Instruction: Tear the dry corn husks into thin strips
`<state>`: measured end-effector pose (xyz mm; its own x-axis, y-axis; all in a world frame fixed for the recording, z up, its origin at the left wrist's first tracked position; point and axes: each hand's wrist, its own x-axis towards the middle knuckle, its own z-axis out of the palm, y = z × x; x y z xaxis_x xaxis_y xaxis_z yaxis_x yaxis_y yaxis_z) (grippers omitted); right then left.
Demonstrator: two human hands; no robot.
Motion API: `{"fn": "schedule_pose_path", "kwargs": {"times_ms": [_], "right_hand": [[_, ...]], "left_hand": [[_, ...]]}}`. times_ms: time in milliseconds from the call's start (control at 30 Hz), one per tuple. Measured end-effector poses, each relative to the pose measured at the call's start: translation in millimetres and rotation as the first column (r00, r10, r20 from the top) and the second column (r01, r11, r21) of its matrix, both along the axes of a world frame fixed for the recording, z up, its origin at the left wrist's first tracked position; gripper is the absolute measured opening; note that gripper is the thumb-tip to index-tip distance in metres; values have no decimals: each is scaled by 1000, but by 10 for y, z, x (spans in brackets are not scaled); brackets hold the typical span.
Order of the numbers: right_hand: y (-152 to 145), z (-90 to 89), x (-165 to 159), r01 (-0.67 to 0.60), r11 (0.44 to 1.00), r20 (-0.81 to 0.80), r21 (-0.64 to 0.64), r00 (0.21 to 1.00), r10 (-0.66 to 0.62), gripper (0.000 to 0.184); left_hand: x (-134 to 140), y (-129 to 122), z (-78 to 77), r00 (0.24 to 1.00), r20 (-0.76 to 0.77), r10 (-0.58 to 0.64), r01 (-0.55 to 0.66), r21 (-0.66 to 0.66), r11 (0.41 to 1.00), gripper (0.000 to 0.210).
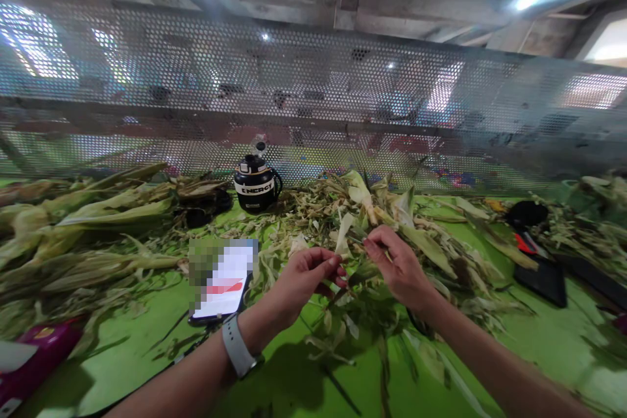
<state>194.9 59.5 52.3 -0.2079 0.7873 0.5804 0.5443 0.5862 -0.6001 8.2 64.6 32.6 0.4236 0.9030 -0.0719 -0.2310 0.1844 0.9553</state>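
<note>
Pale cream-green husk piece [344, 235], thin and papery, sits between the two hands, in front of the loose heap. In view its long axis runs near upright, leaning a bit right toward the top; lower end is right at the left fingertips, so the left hand [313, 271] is nearer. It lies up and slightly right of the left grip, left of the right hand [396, 266]. Left grip narrow, thumb by forefinger; can't tell if it's closed on the husk. Right grip also narrow, fingers bent; can't tell if anything is in it. Around them: tangled heap of dry tan and green husk scraps [313, 209], curled, brittle-looking, on a smooth lime-green surface [529, 333]. Left side: long ribbed pale-green husk bundles [122, 215], tapered, layered. Rounded black jug with a white lettered band [255, 201] stands upright behind, lid up. Black-edged flat phone with lit screen [220, 297], partly pixelated, near the left forearm. Grey watch strap [236, 343] on left wrist. Perforated grey metal panel [304, 98] across the back.
</note>
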Motion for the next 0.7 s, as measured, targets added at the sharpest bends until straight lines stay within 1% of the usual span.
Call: {"fn": "schedule_pose_path", "kwargs": {"times_ms": [67, 100, 167, 200, 300, 367, 467, 500, 567, 600, 633, 700], "right_hand": [[28, -8, 36, 67, 996, -75, -65, 995, -72, 29], [47, -13, 54, 107, 991, -81, -86, 990, -114, 32], [82, -22, 80, 163, 984, -36, -65, 986, -166, 34], [93, -25, 84, 163, 986, -1, -39, 987, -163, 33], [79, -34, 55, 85, 996, 101, 13, 991, -86, 25], [44, -42, 16, 45, 998, 211, 41, 976, -52, 23], [-3, -48, -32, -31, 987, 425, 160, 904, -40, 25], [-8, -48, -40, -77, 977, 473, 201, 881, -28, 27], [-3, -44, -37, -141, 953, 507, 267, 862, -14, 30], [9, -41, -25, -139, 944, 500, 299, 865, -31, 31], [24, -38, -7, -111, 937, 489, 332, 870, -70, 31], [59, -30, 46, -5, 919, 471, 394, 860, -197, 29]], "left_hand": [[-21, 14, 10, 1000, 27, 12, -10, -53, 999, 24], [-29, 20, 16, 999, 38, 15, -12, -75, 997, 24], [-35, 25, 26, 999, 49, 16, -11, -94, 996, 24], [-33, 23, 29, 999, 44, 14, -10, -89, 996, 24], [-13, -2, 29, 1000, -8, -13, 13, -19, 1000, 26], [5, -28, 29, 997, -52, -60, 61, 32, 998, 30], [23, -56, 31, 986, -103, -132, 140, 66, 988, 36], [25, -57, 30, 982, -112, -150, 158, 69, 985, 37], [21, -50, 24, 979, -118, -169, 178, 68, 982, 37], [17, -43, 21, 979, -114, -170, 178, 64, 982, 36], [12, -36, 18, 980, -105, -166, 173, 58, 983, 34], [1, -24, 16, 987, -75, -145, 149, 40, 988, 31]]}}
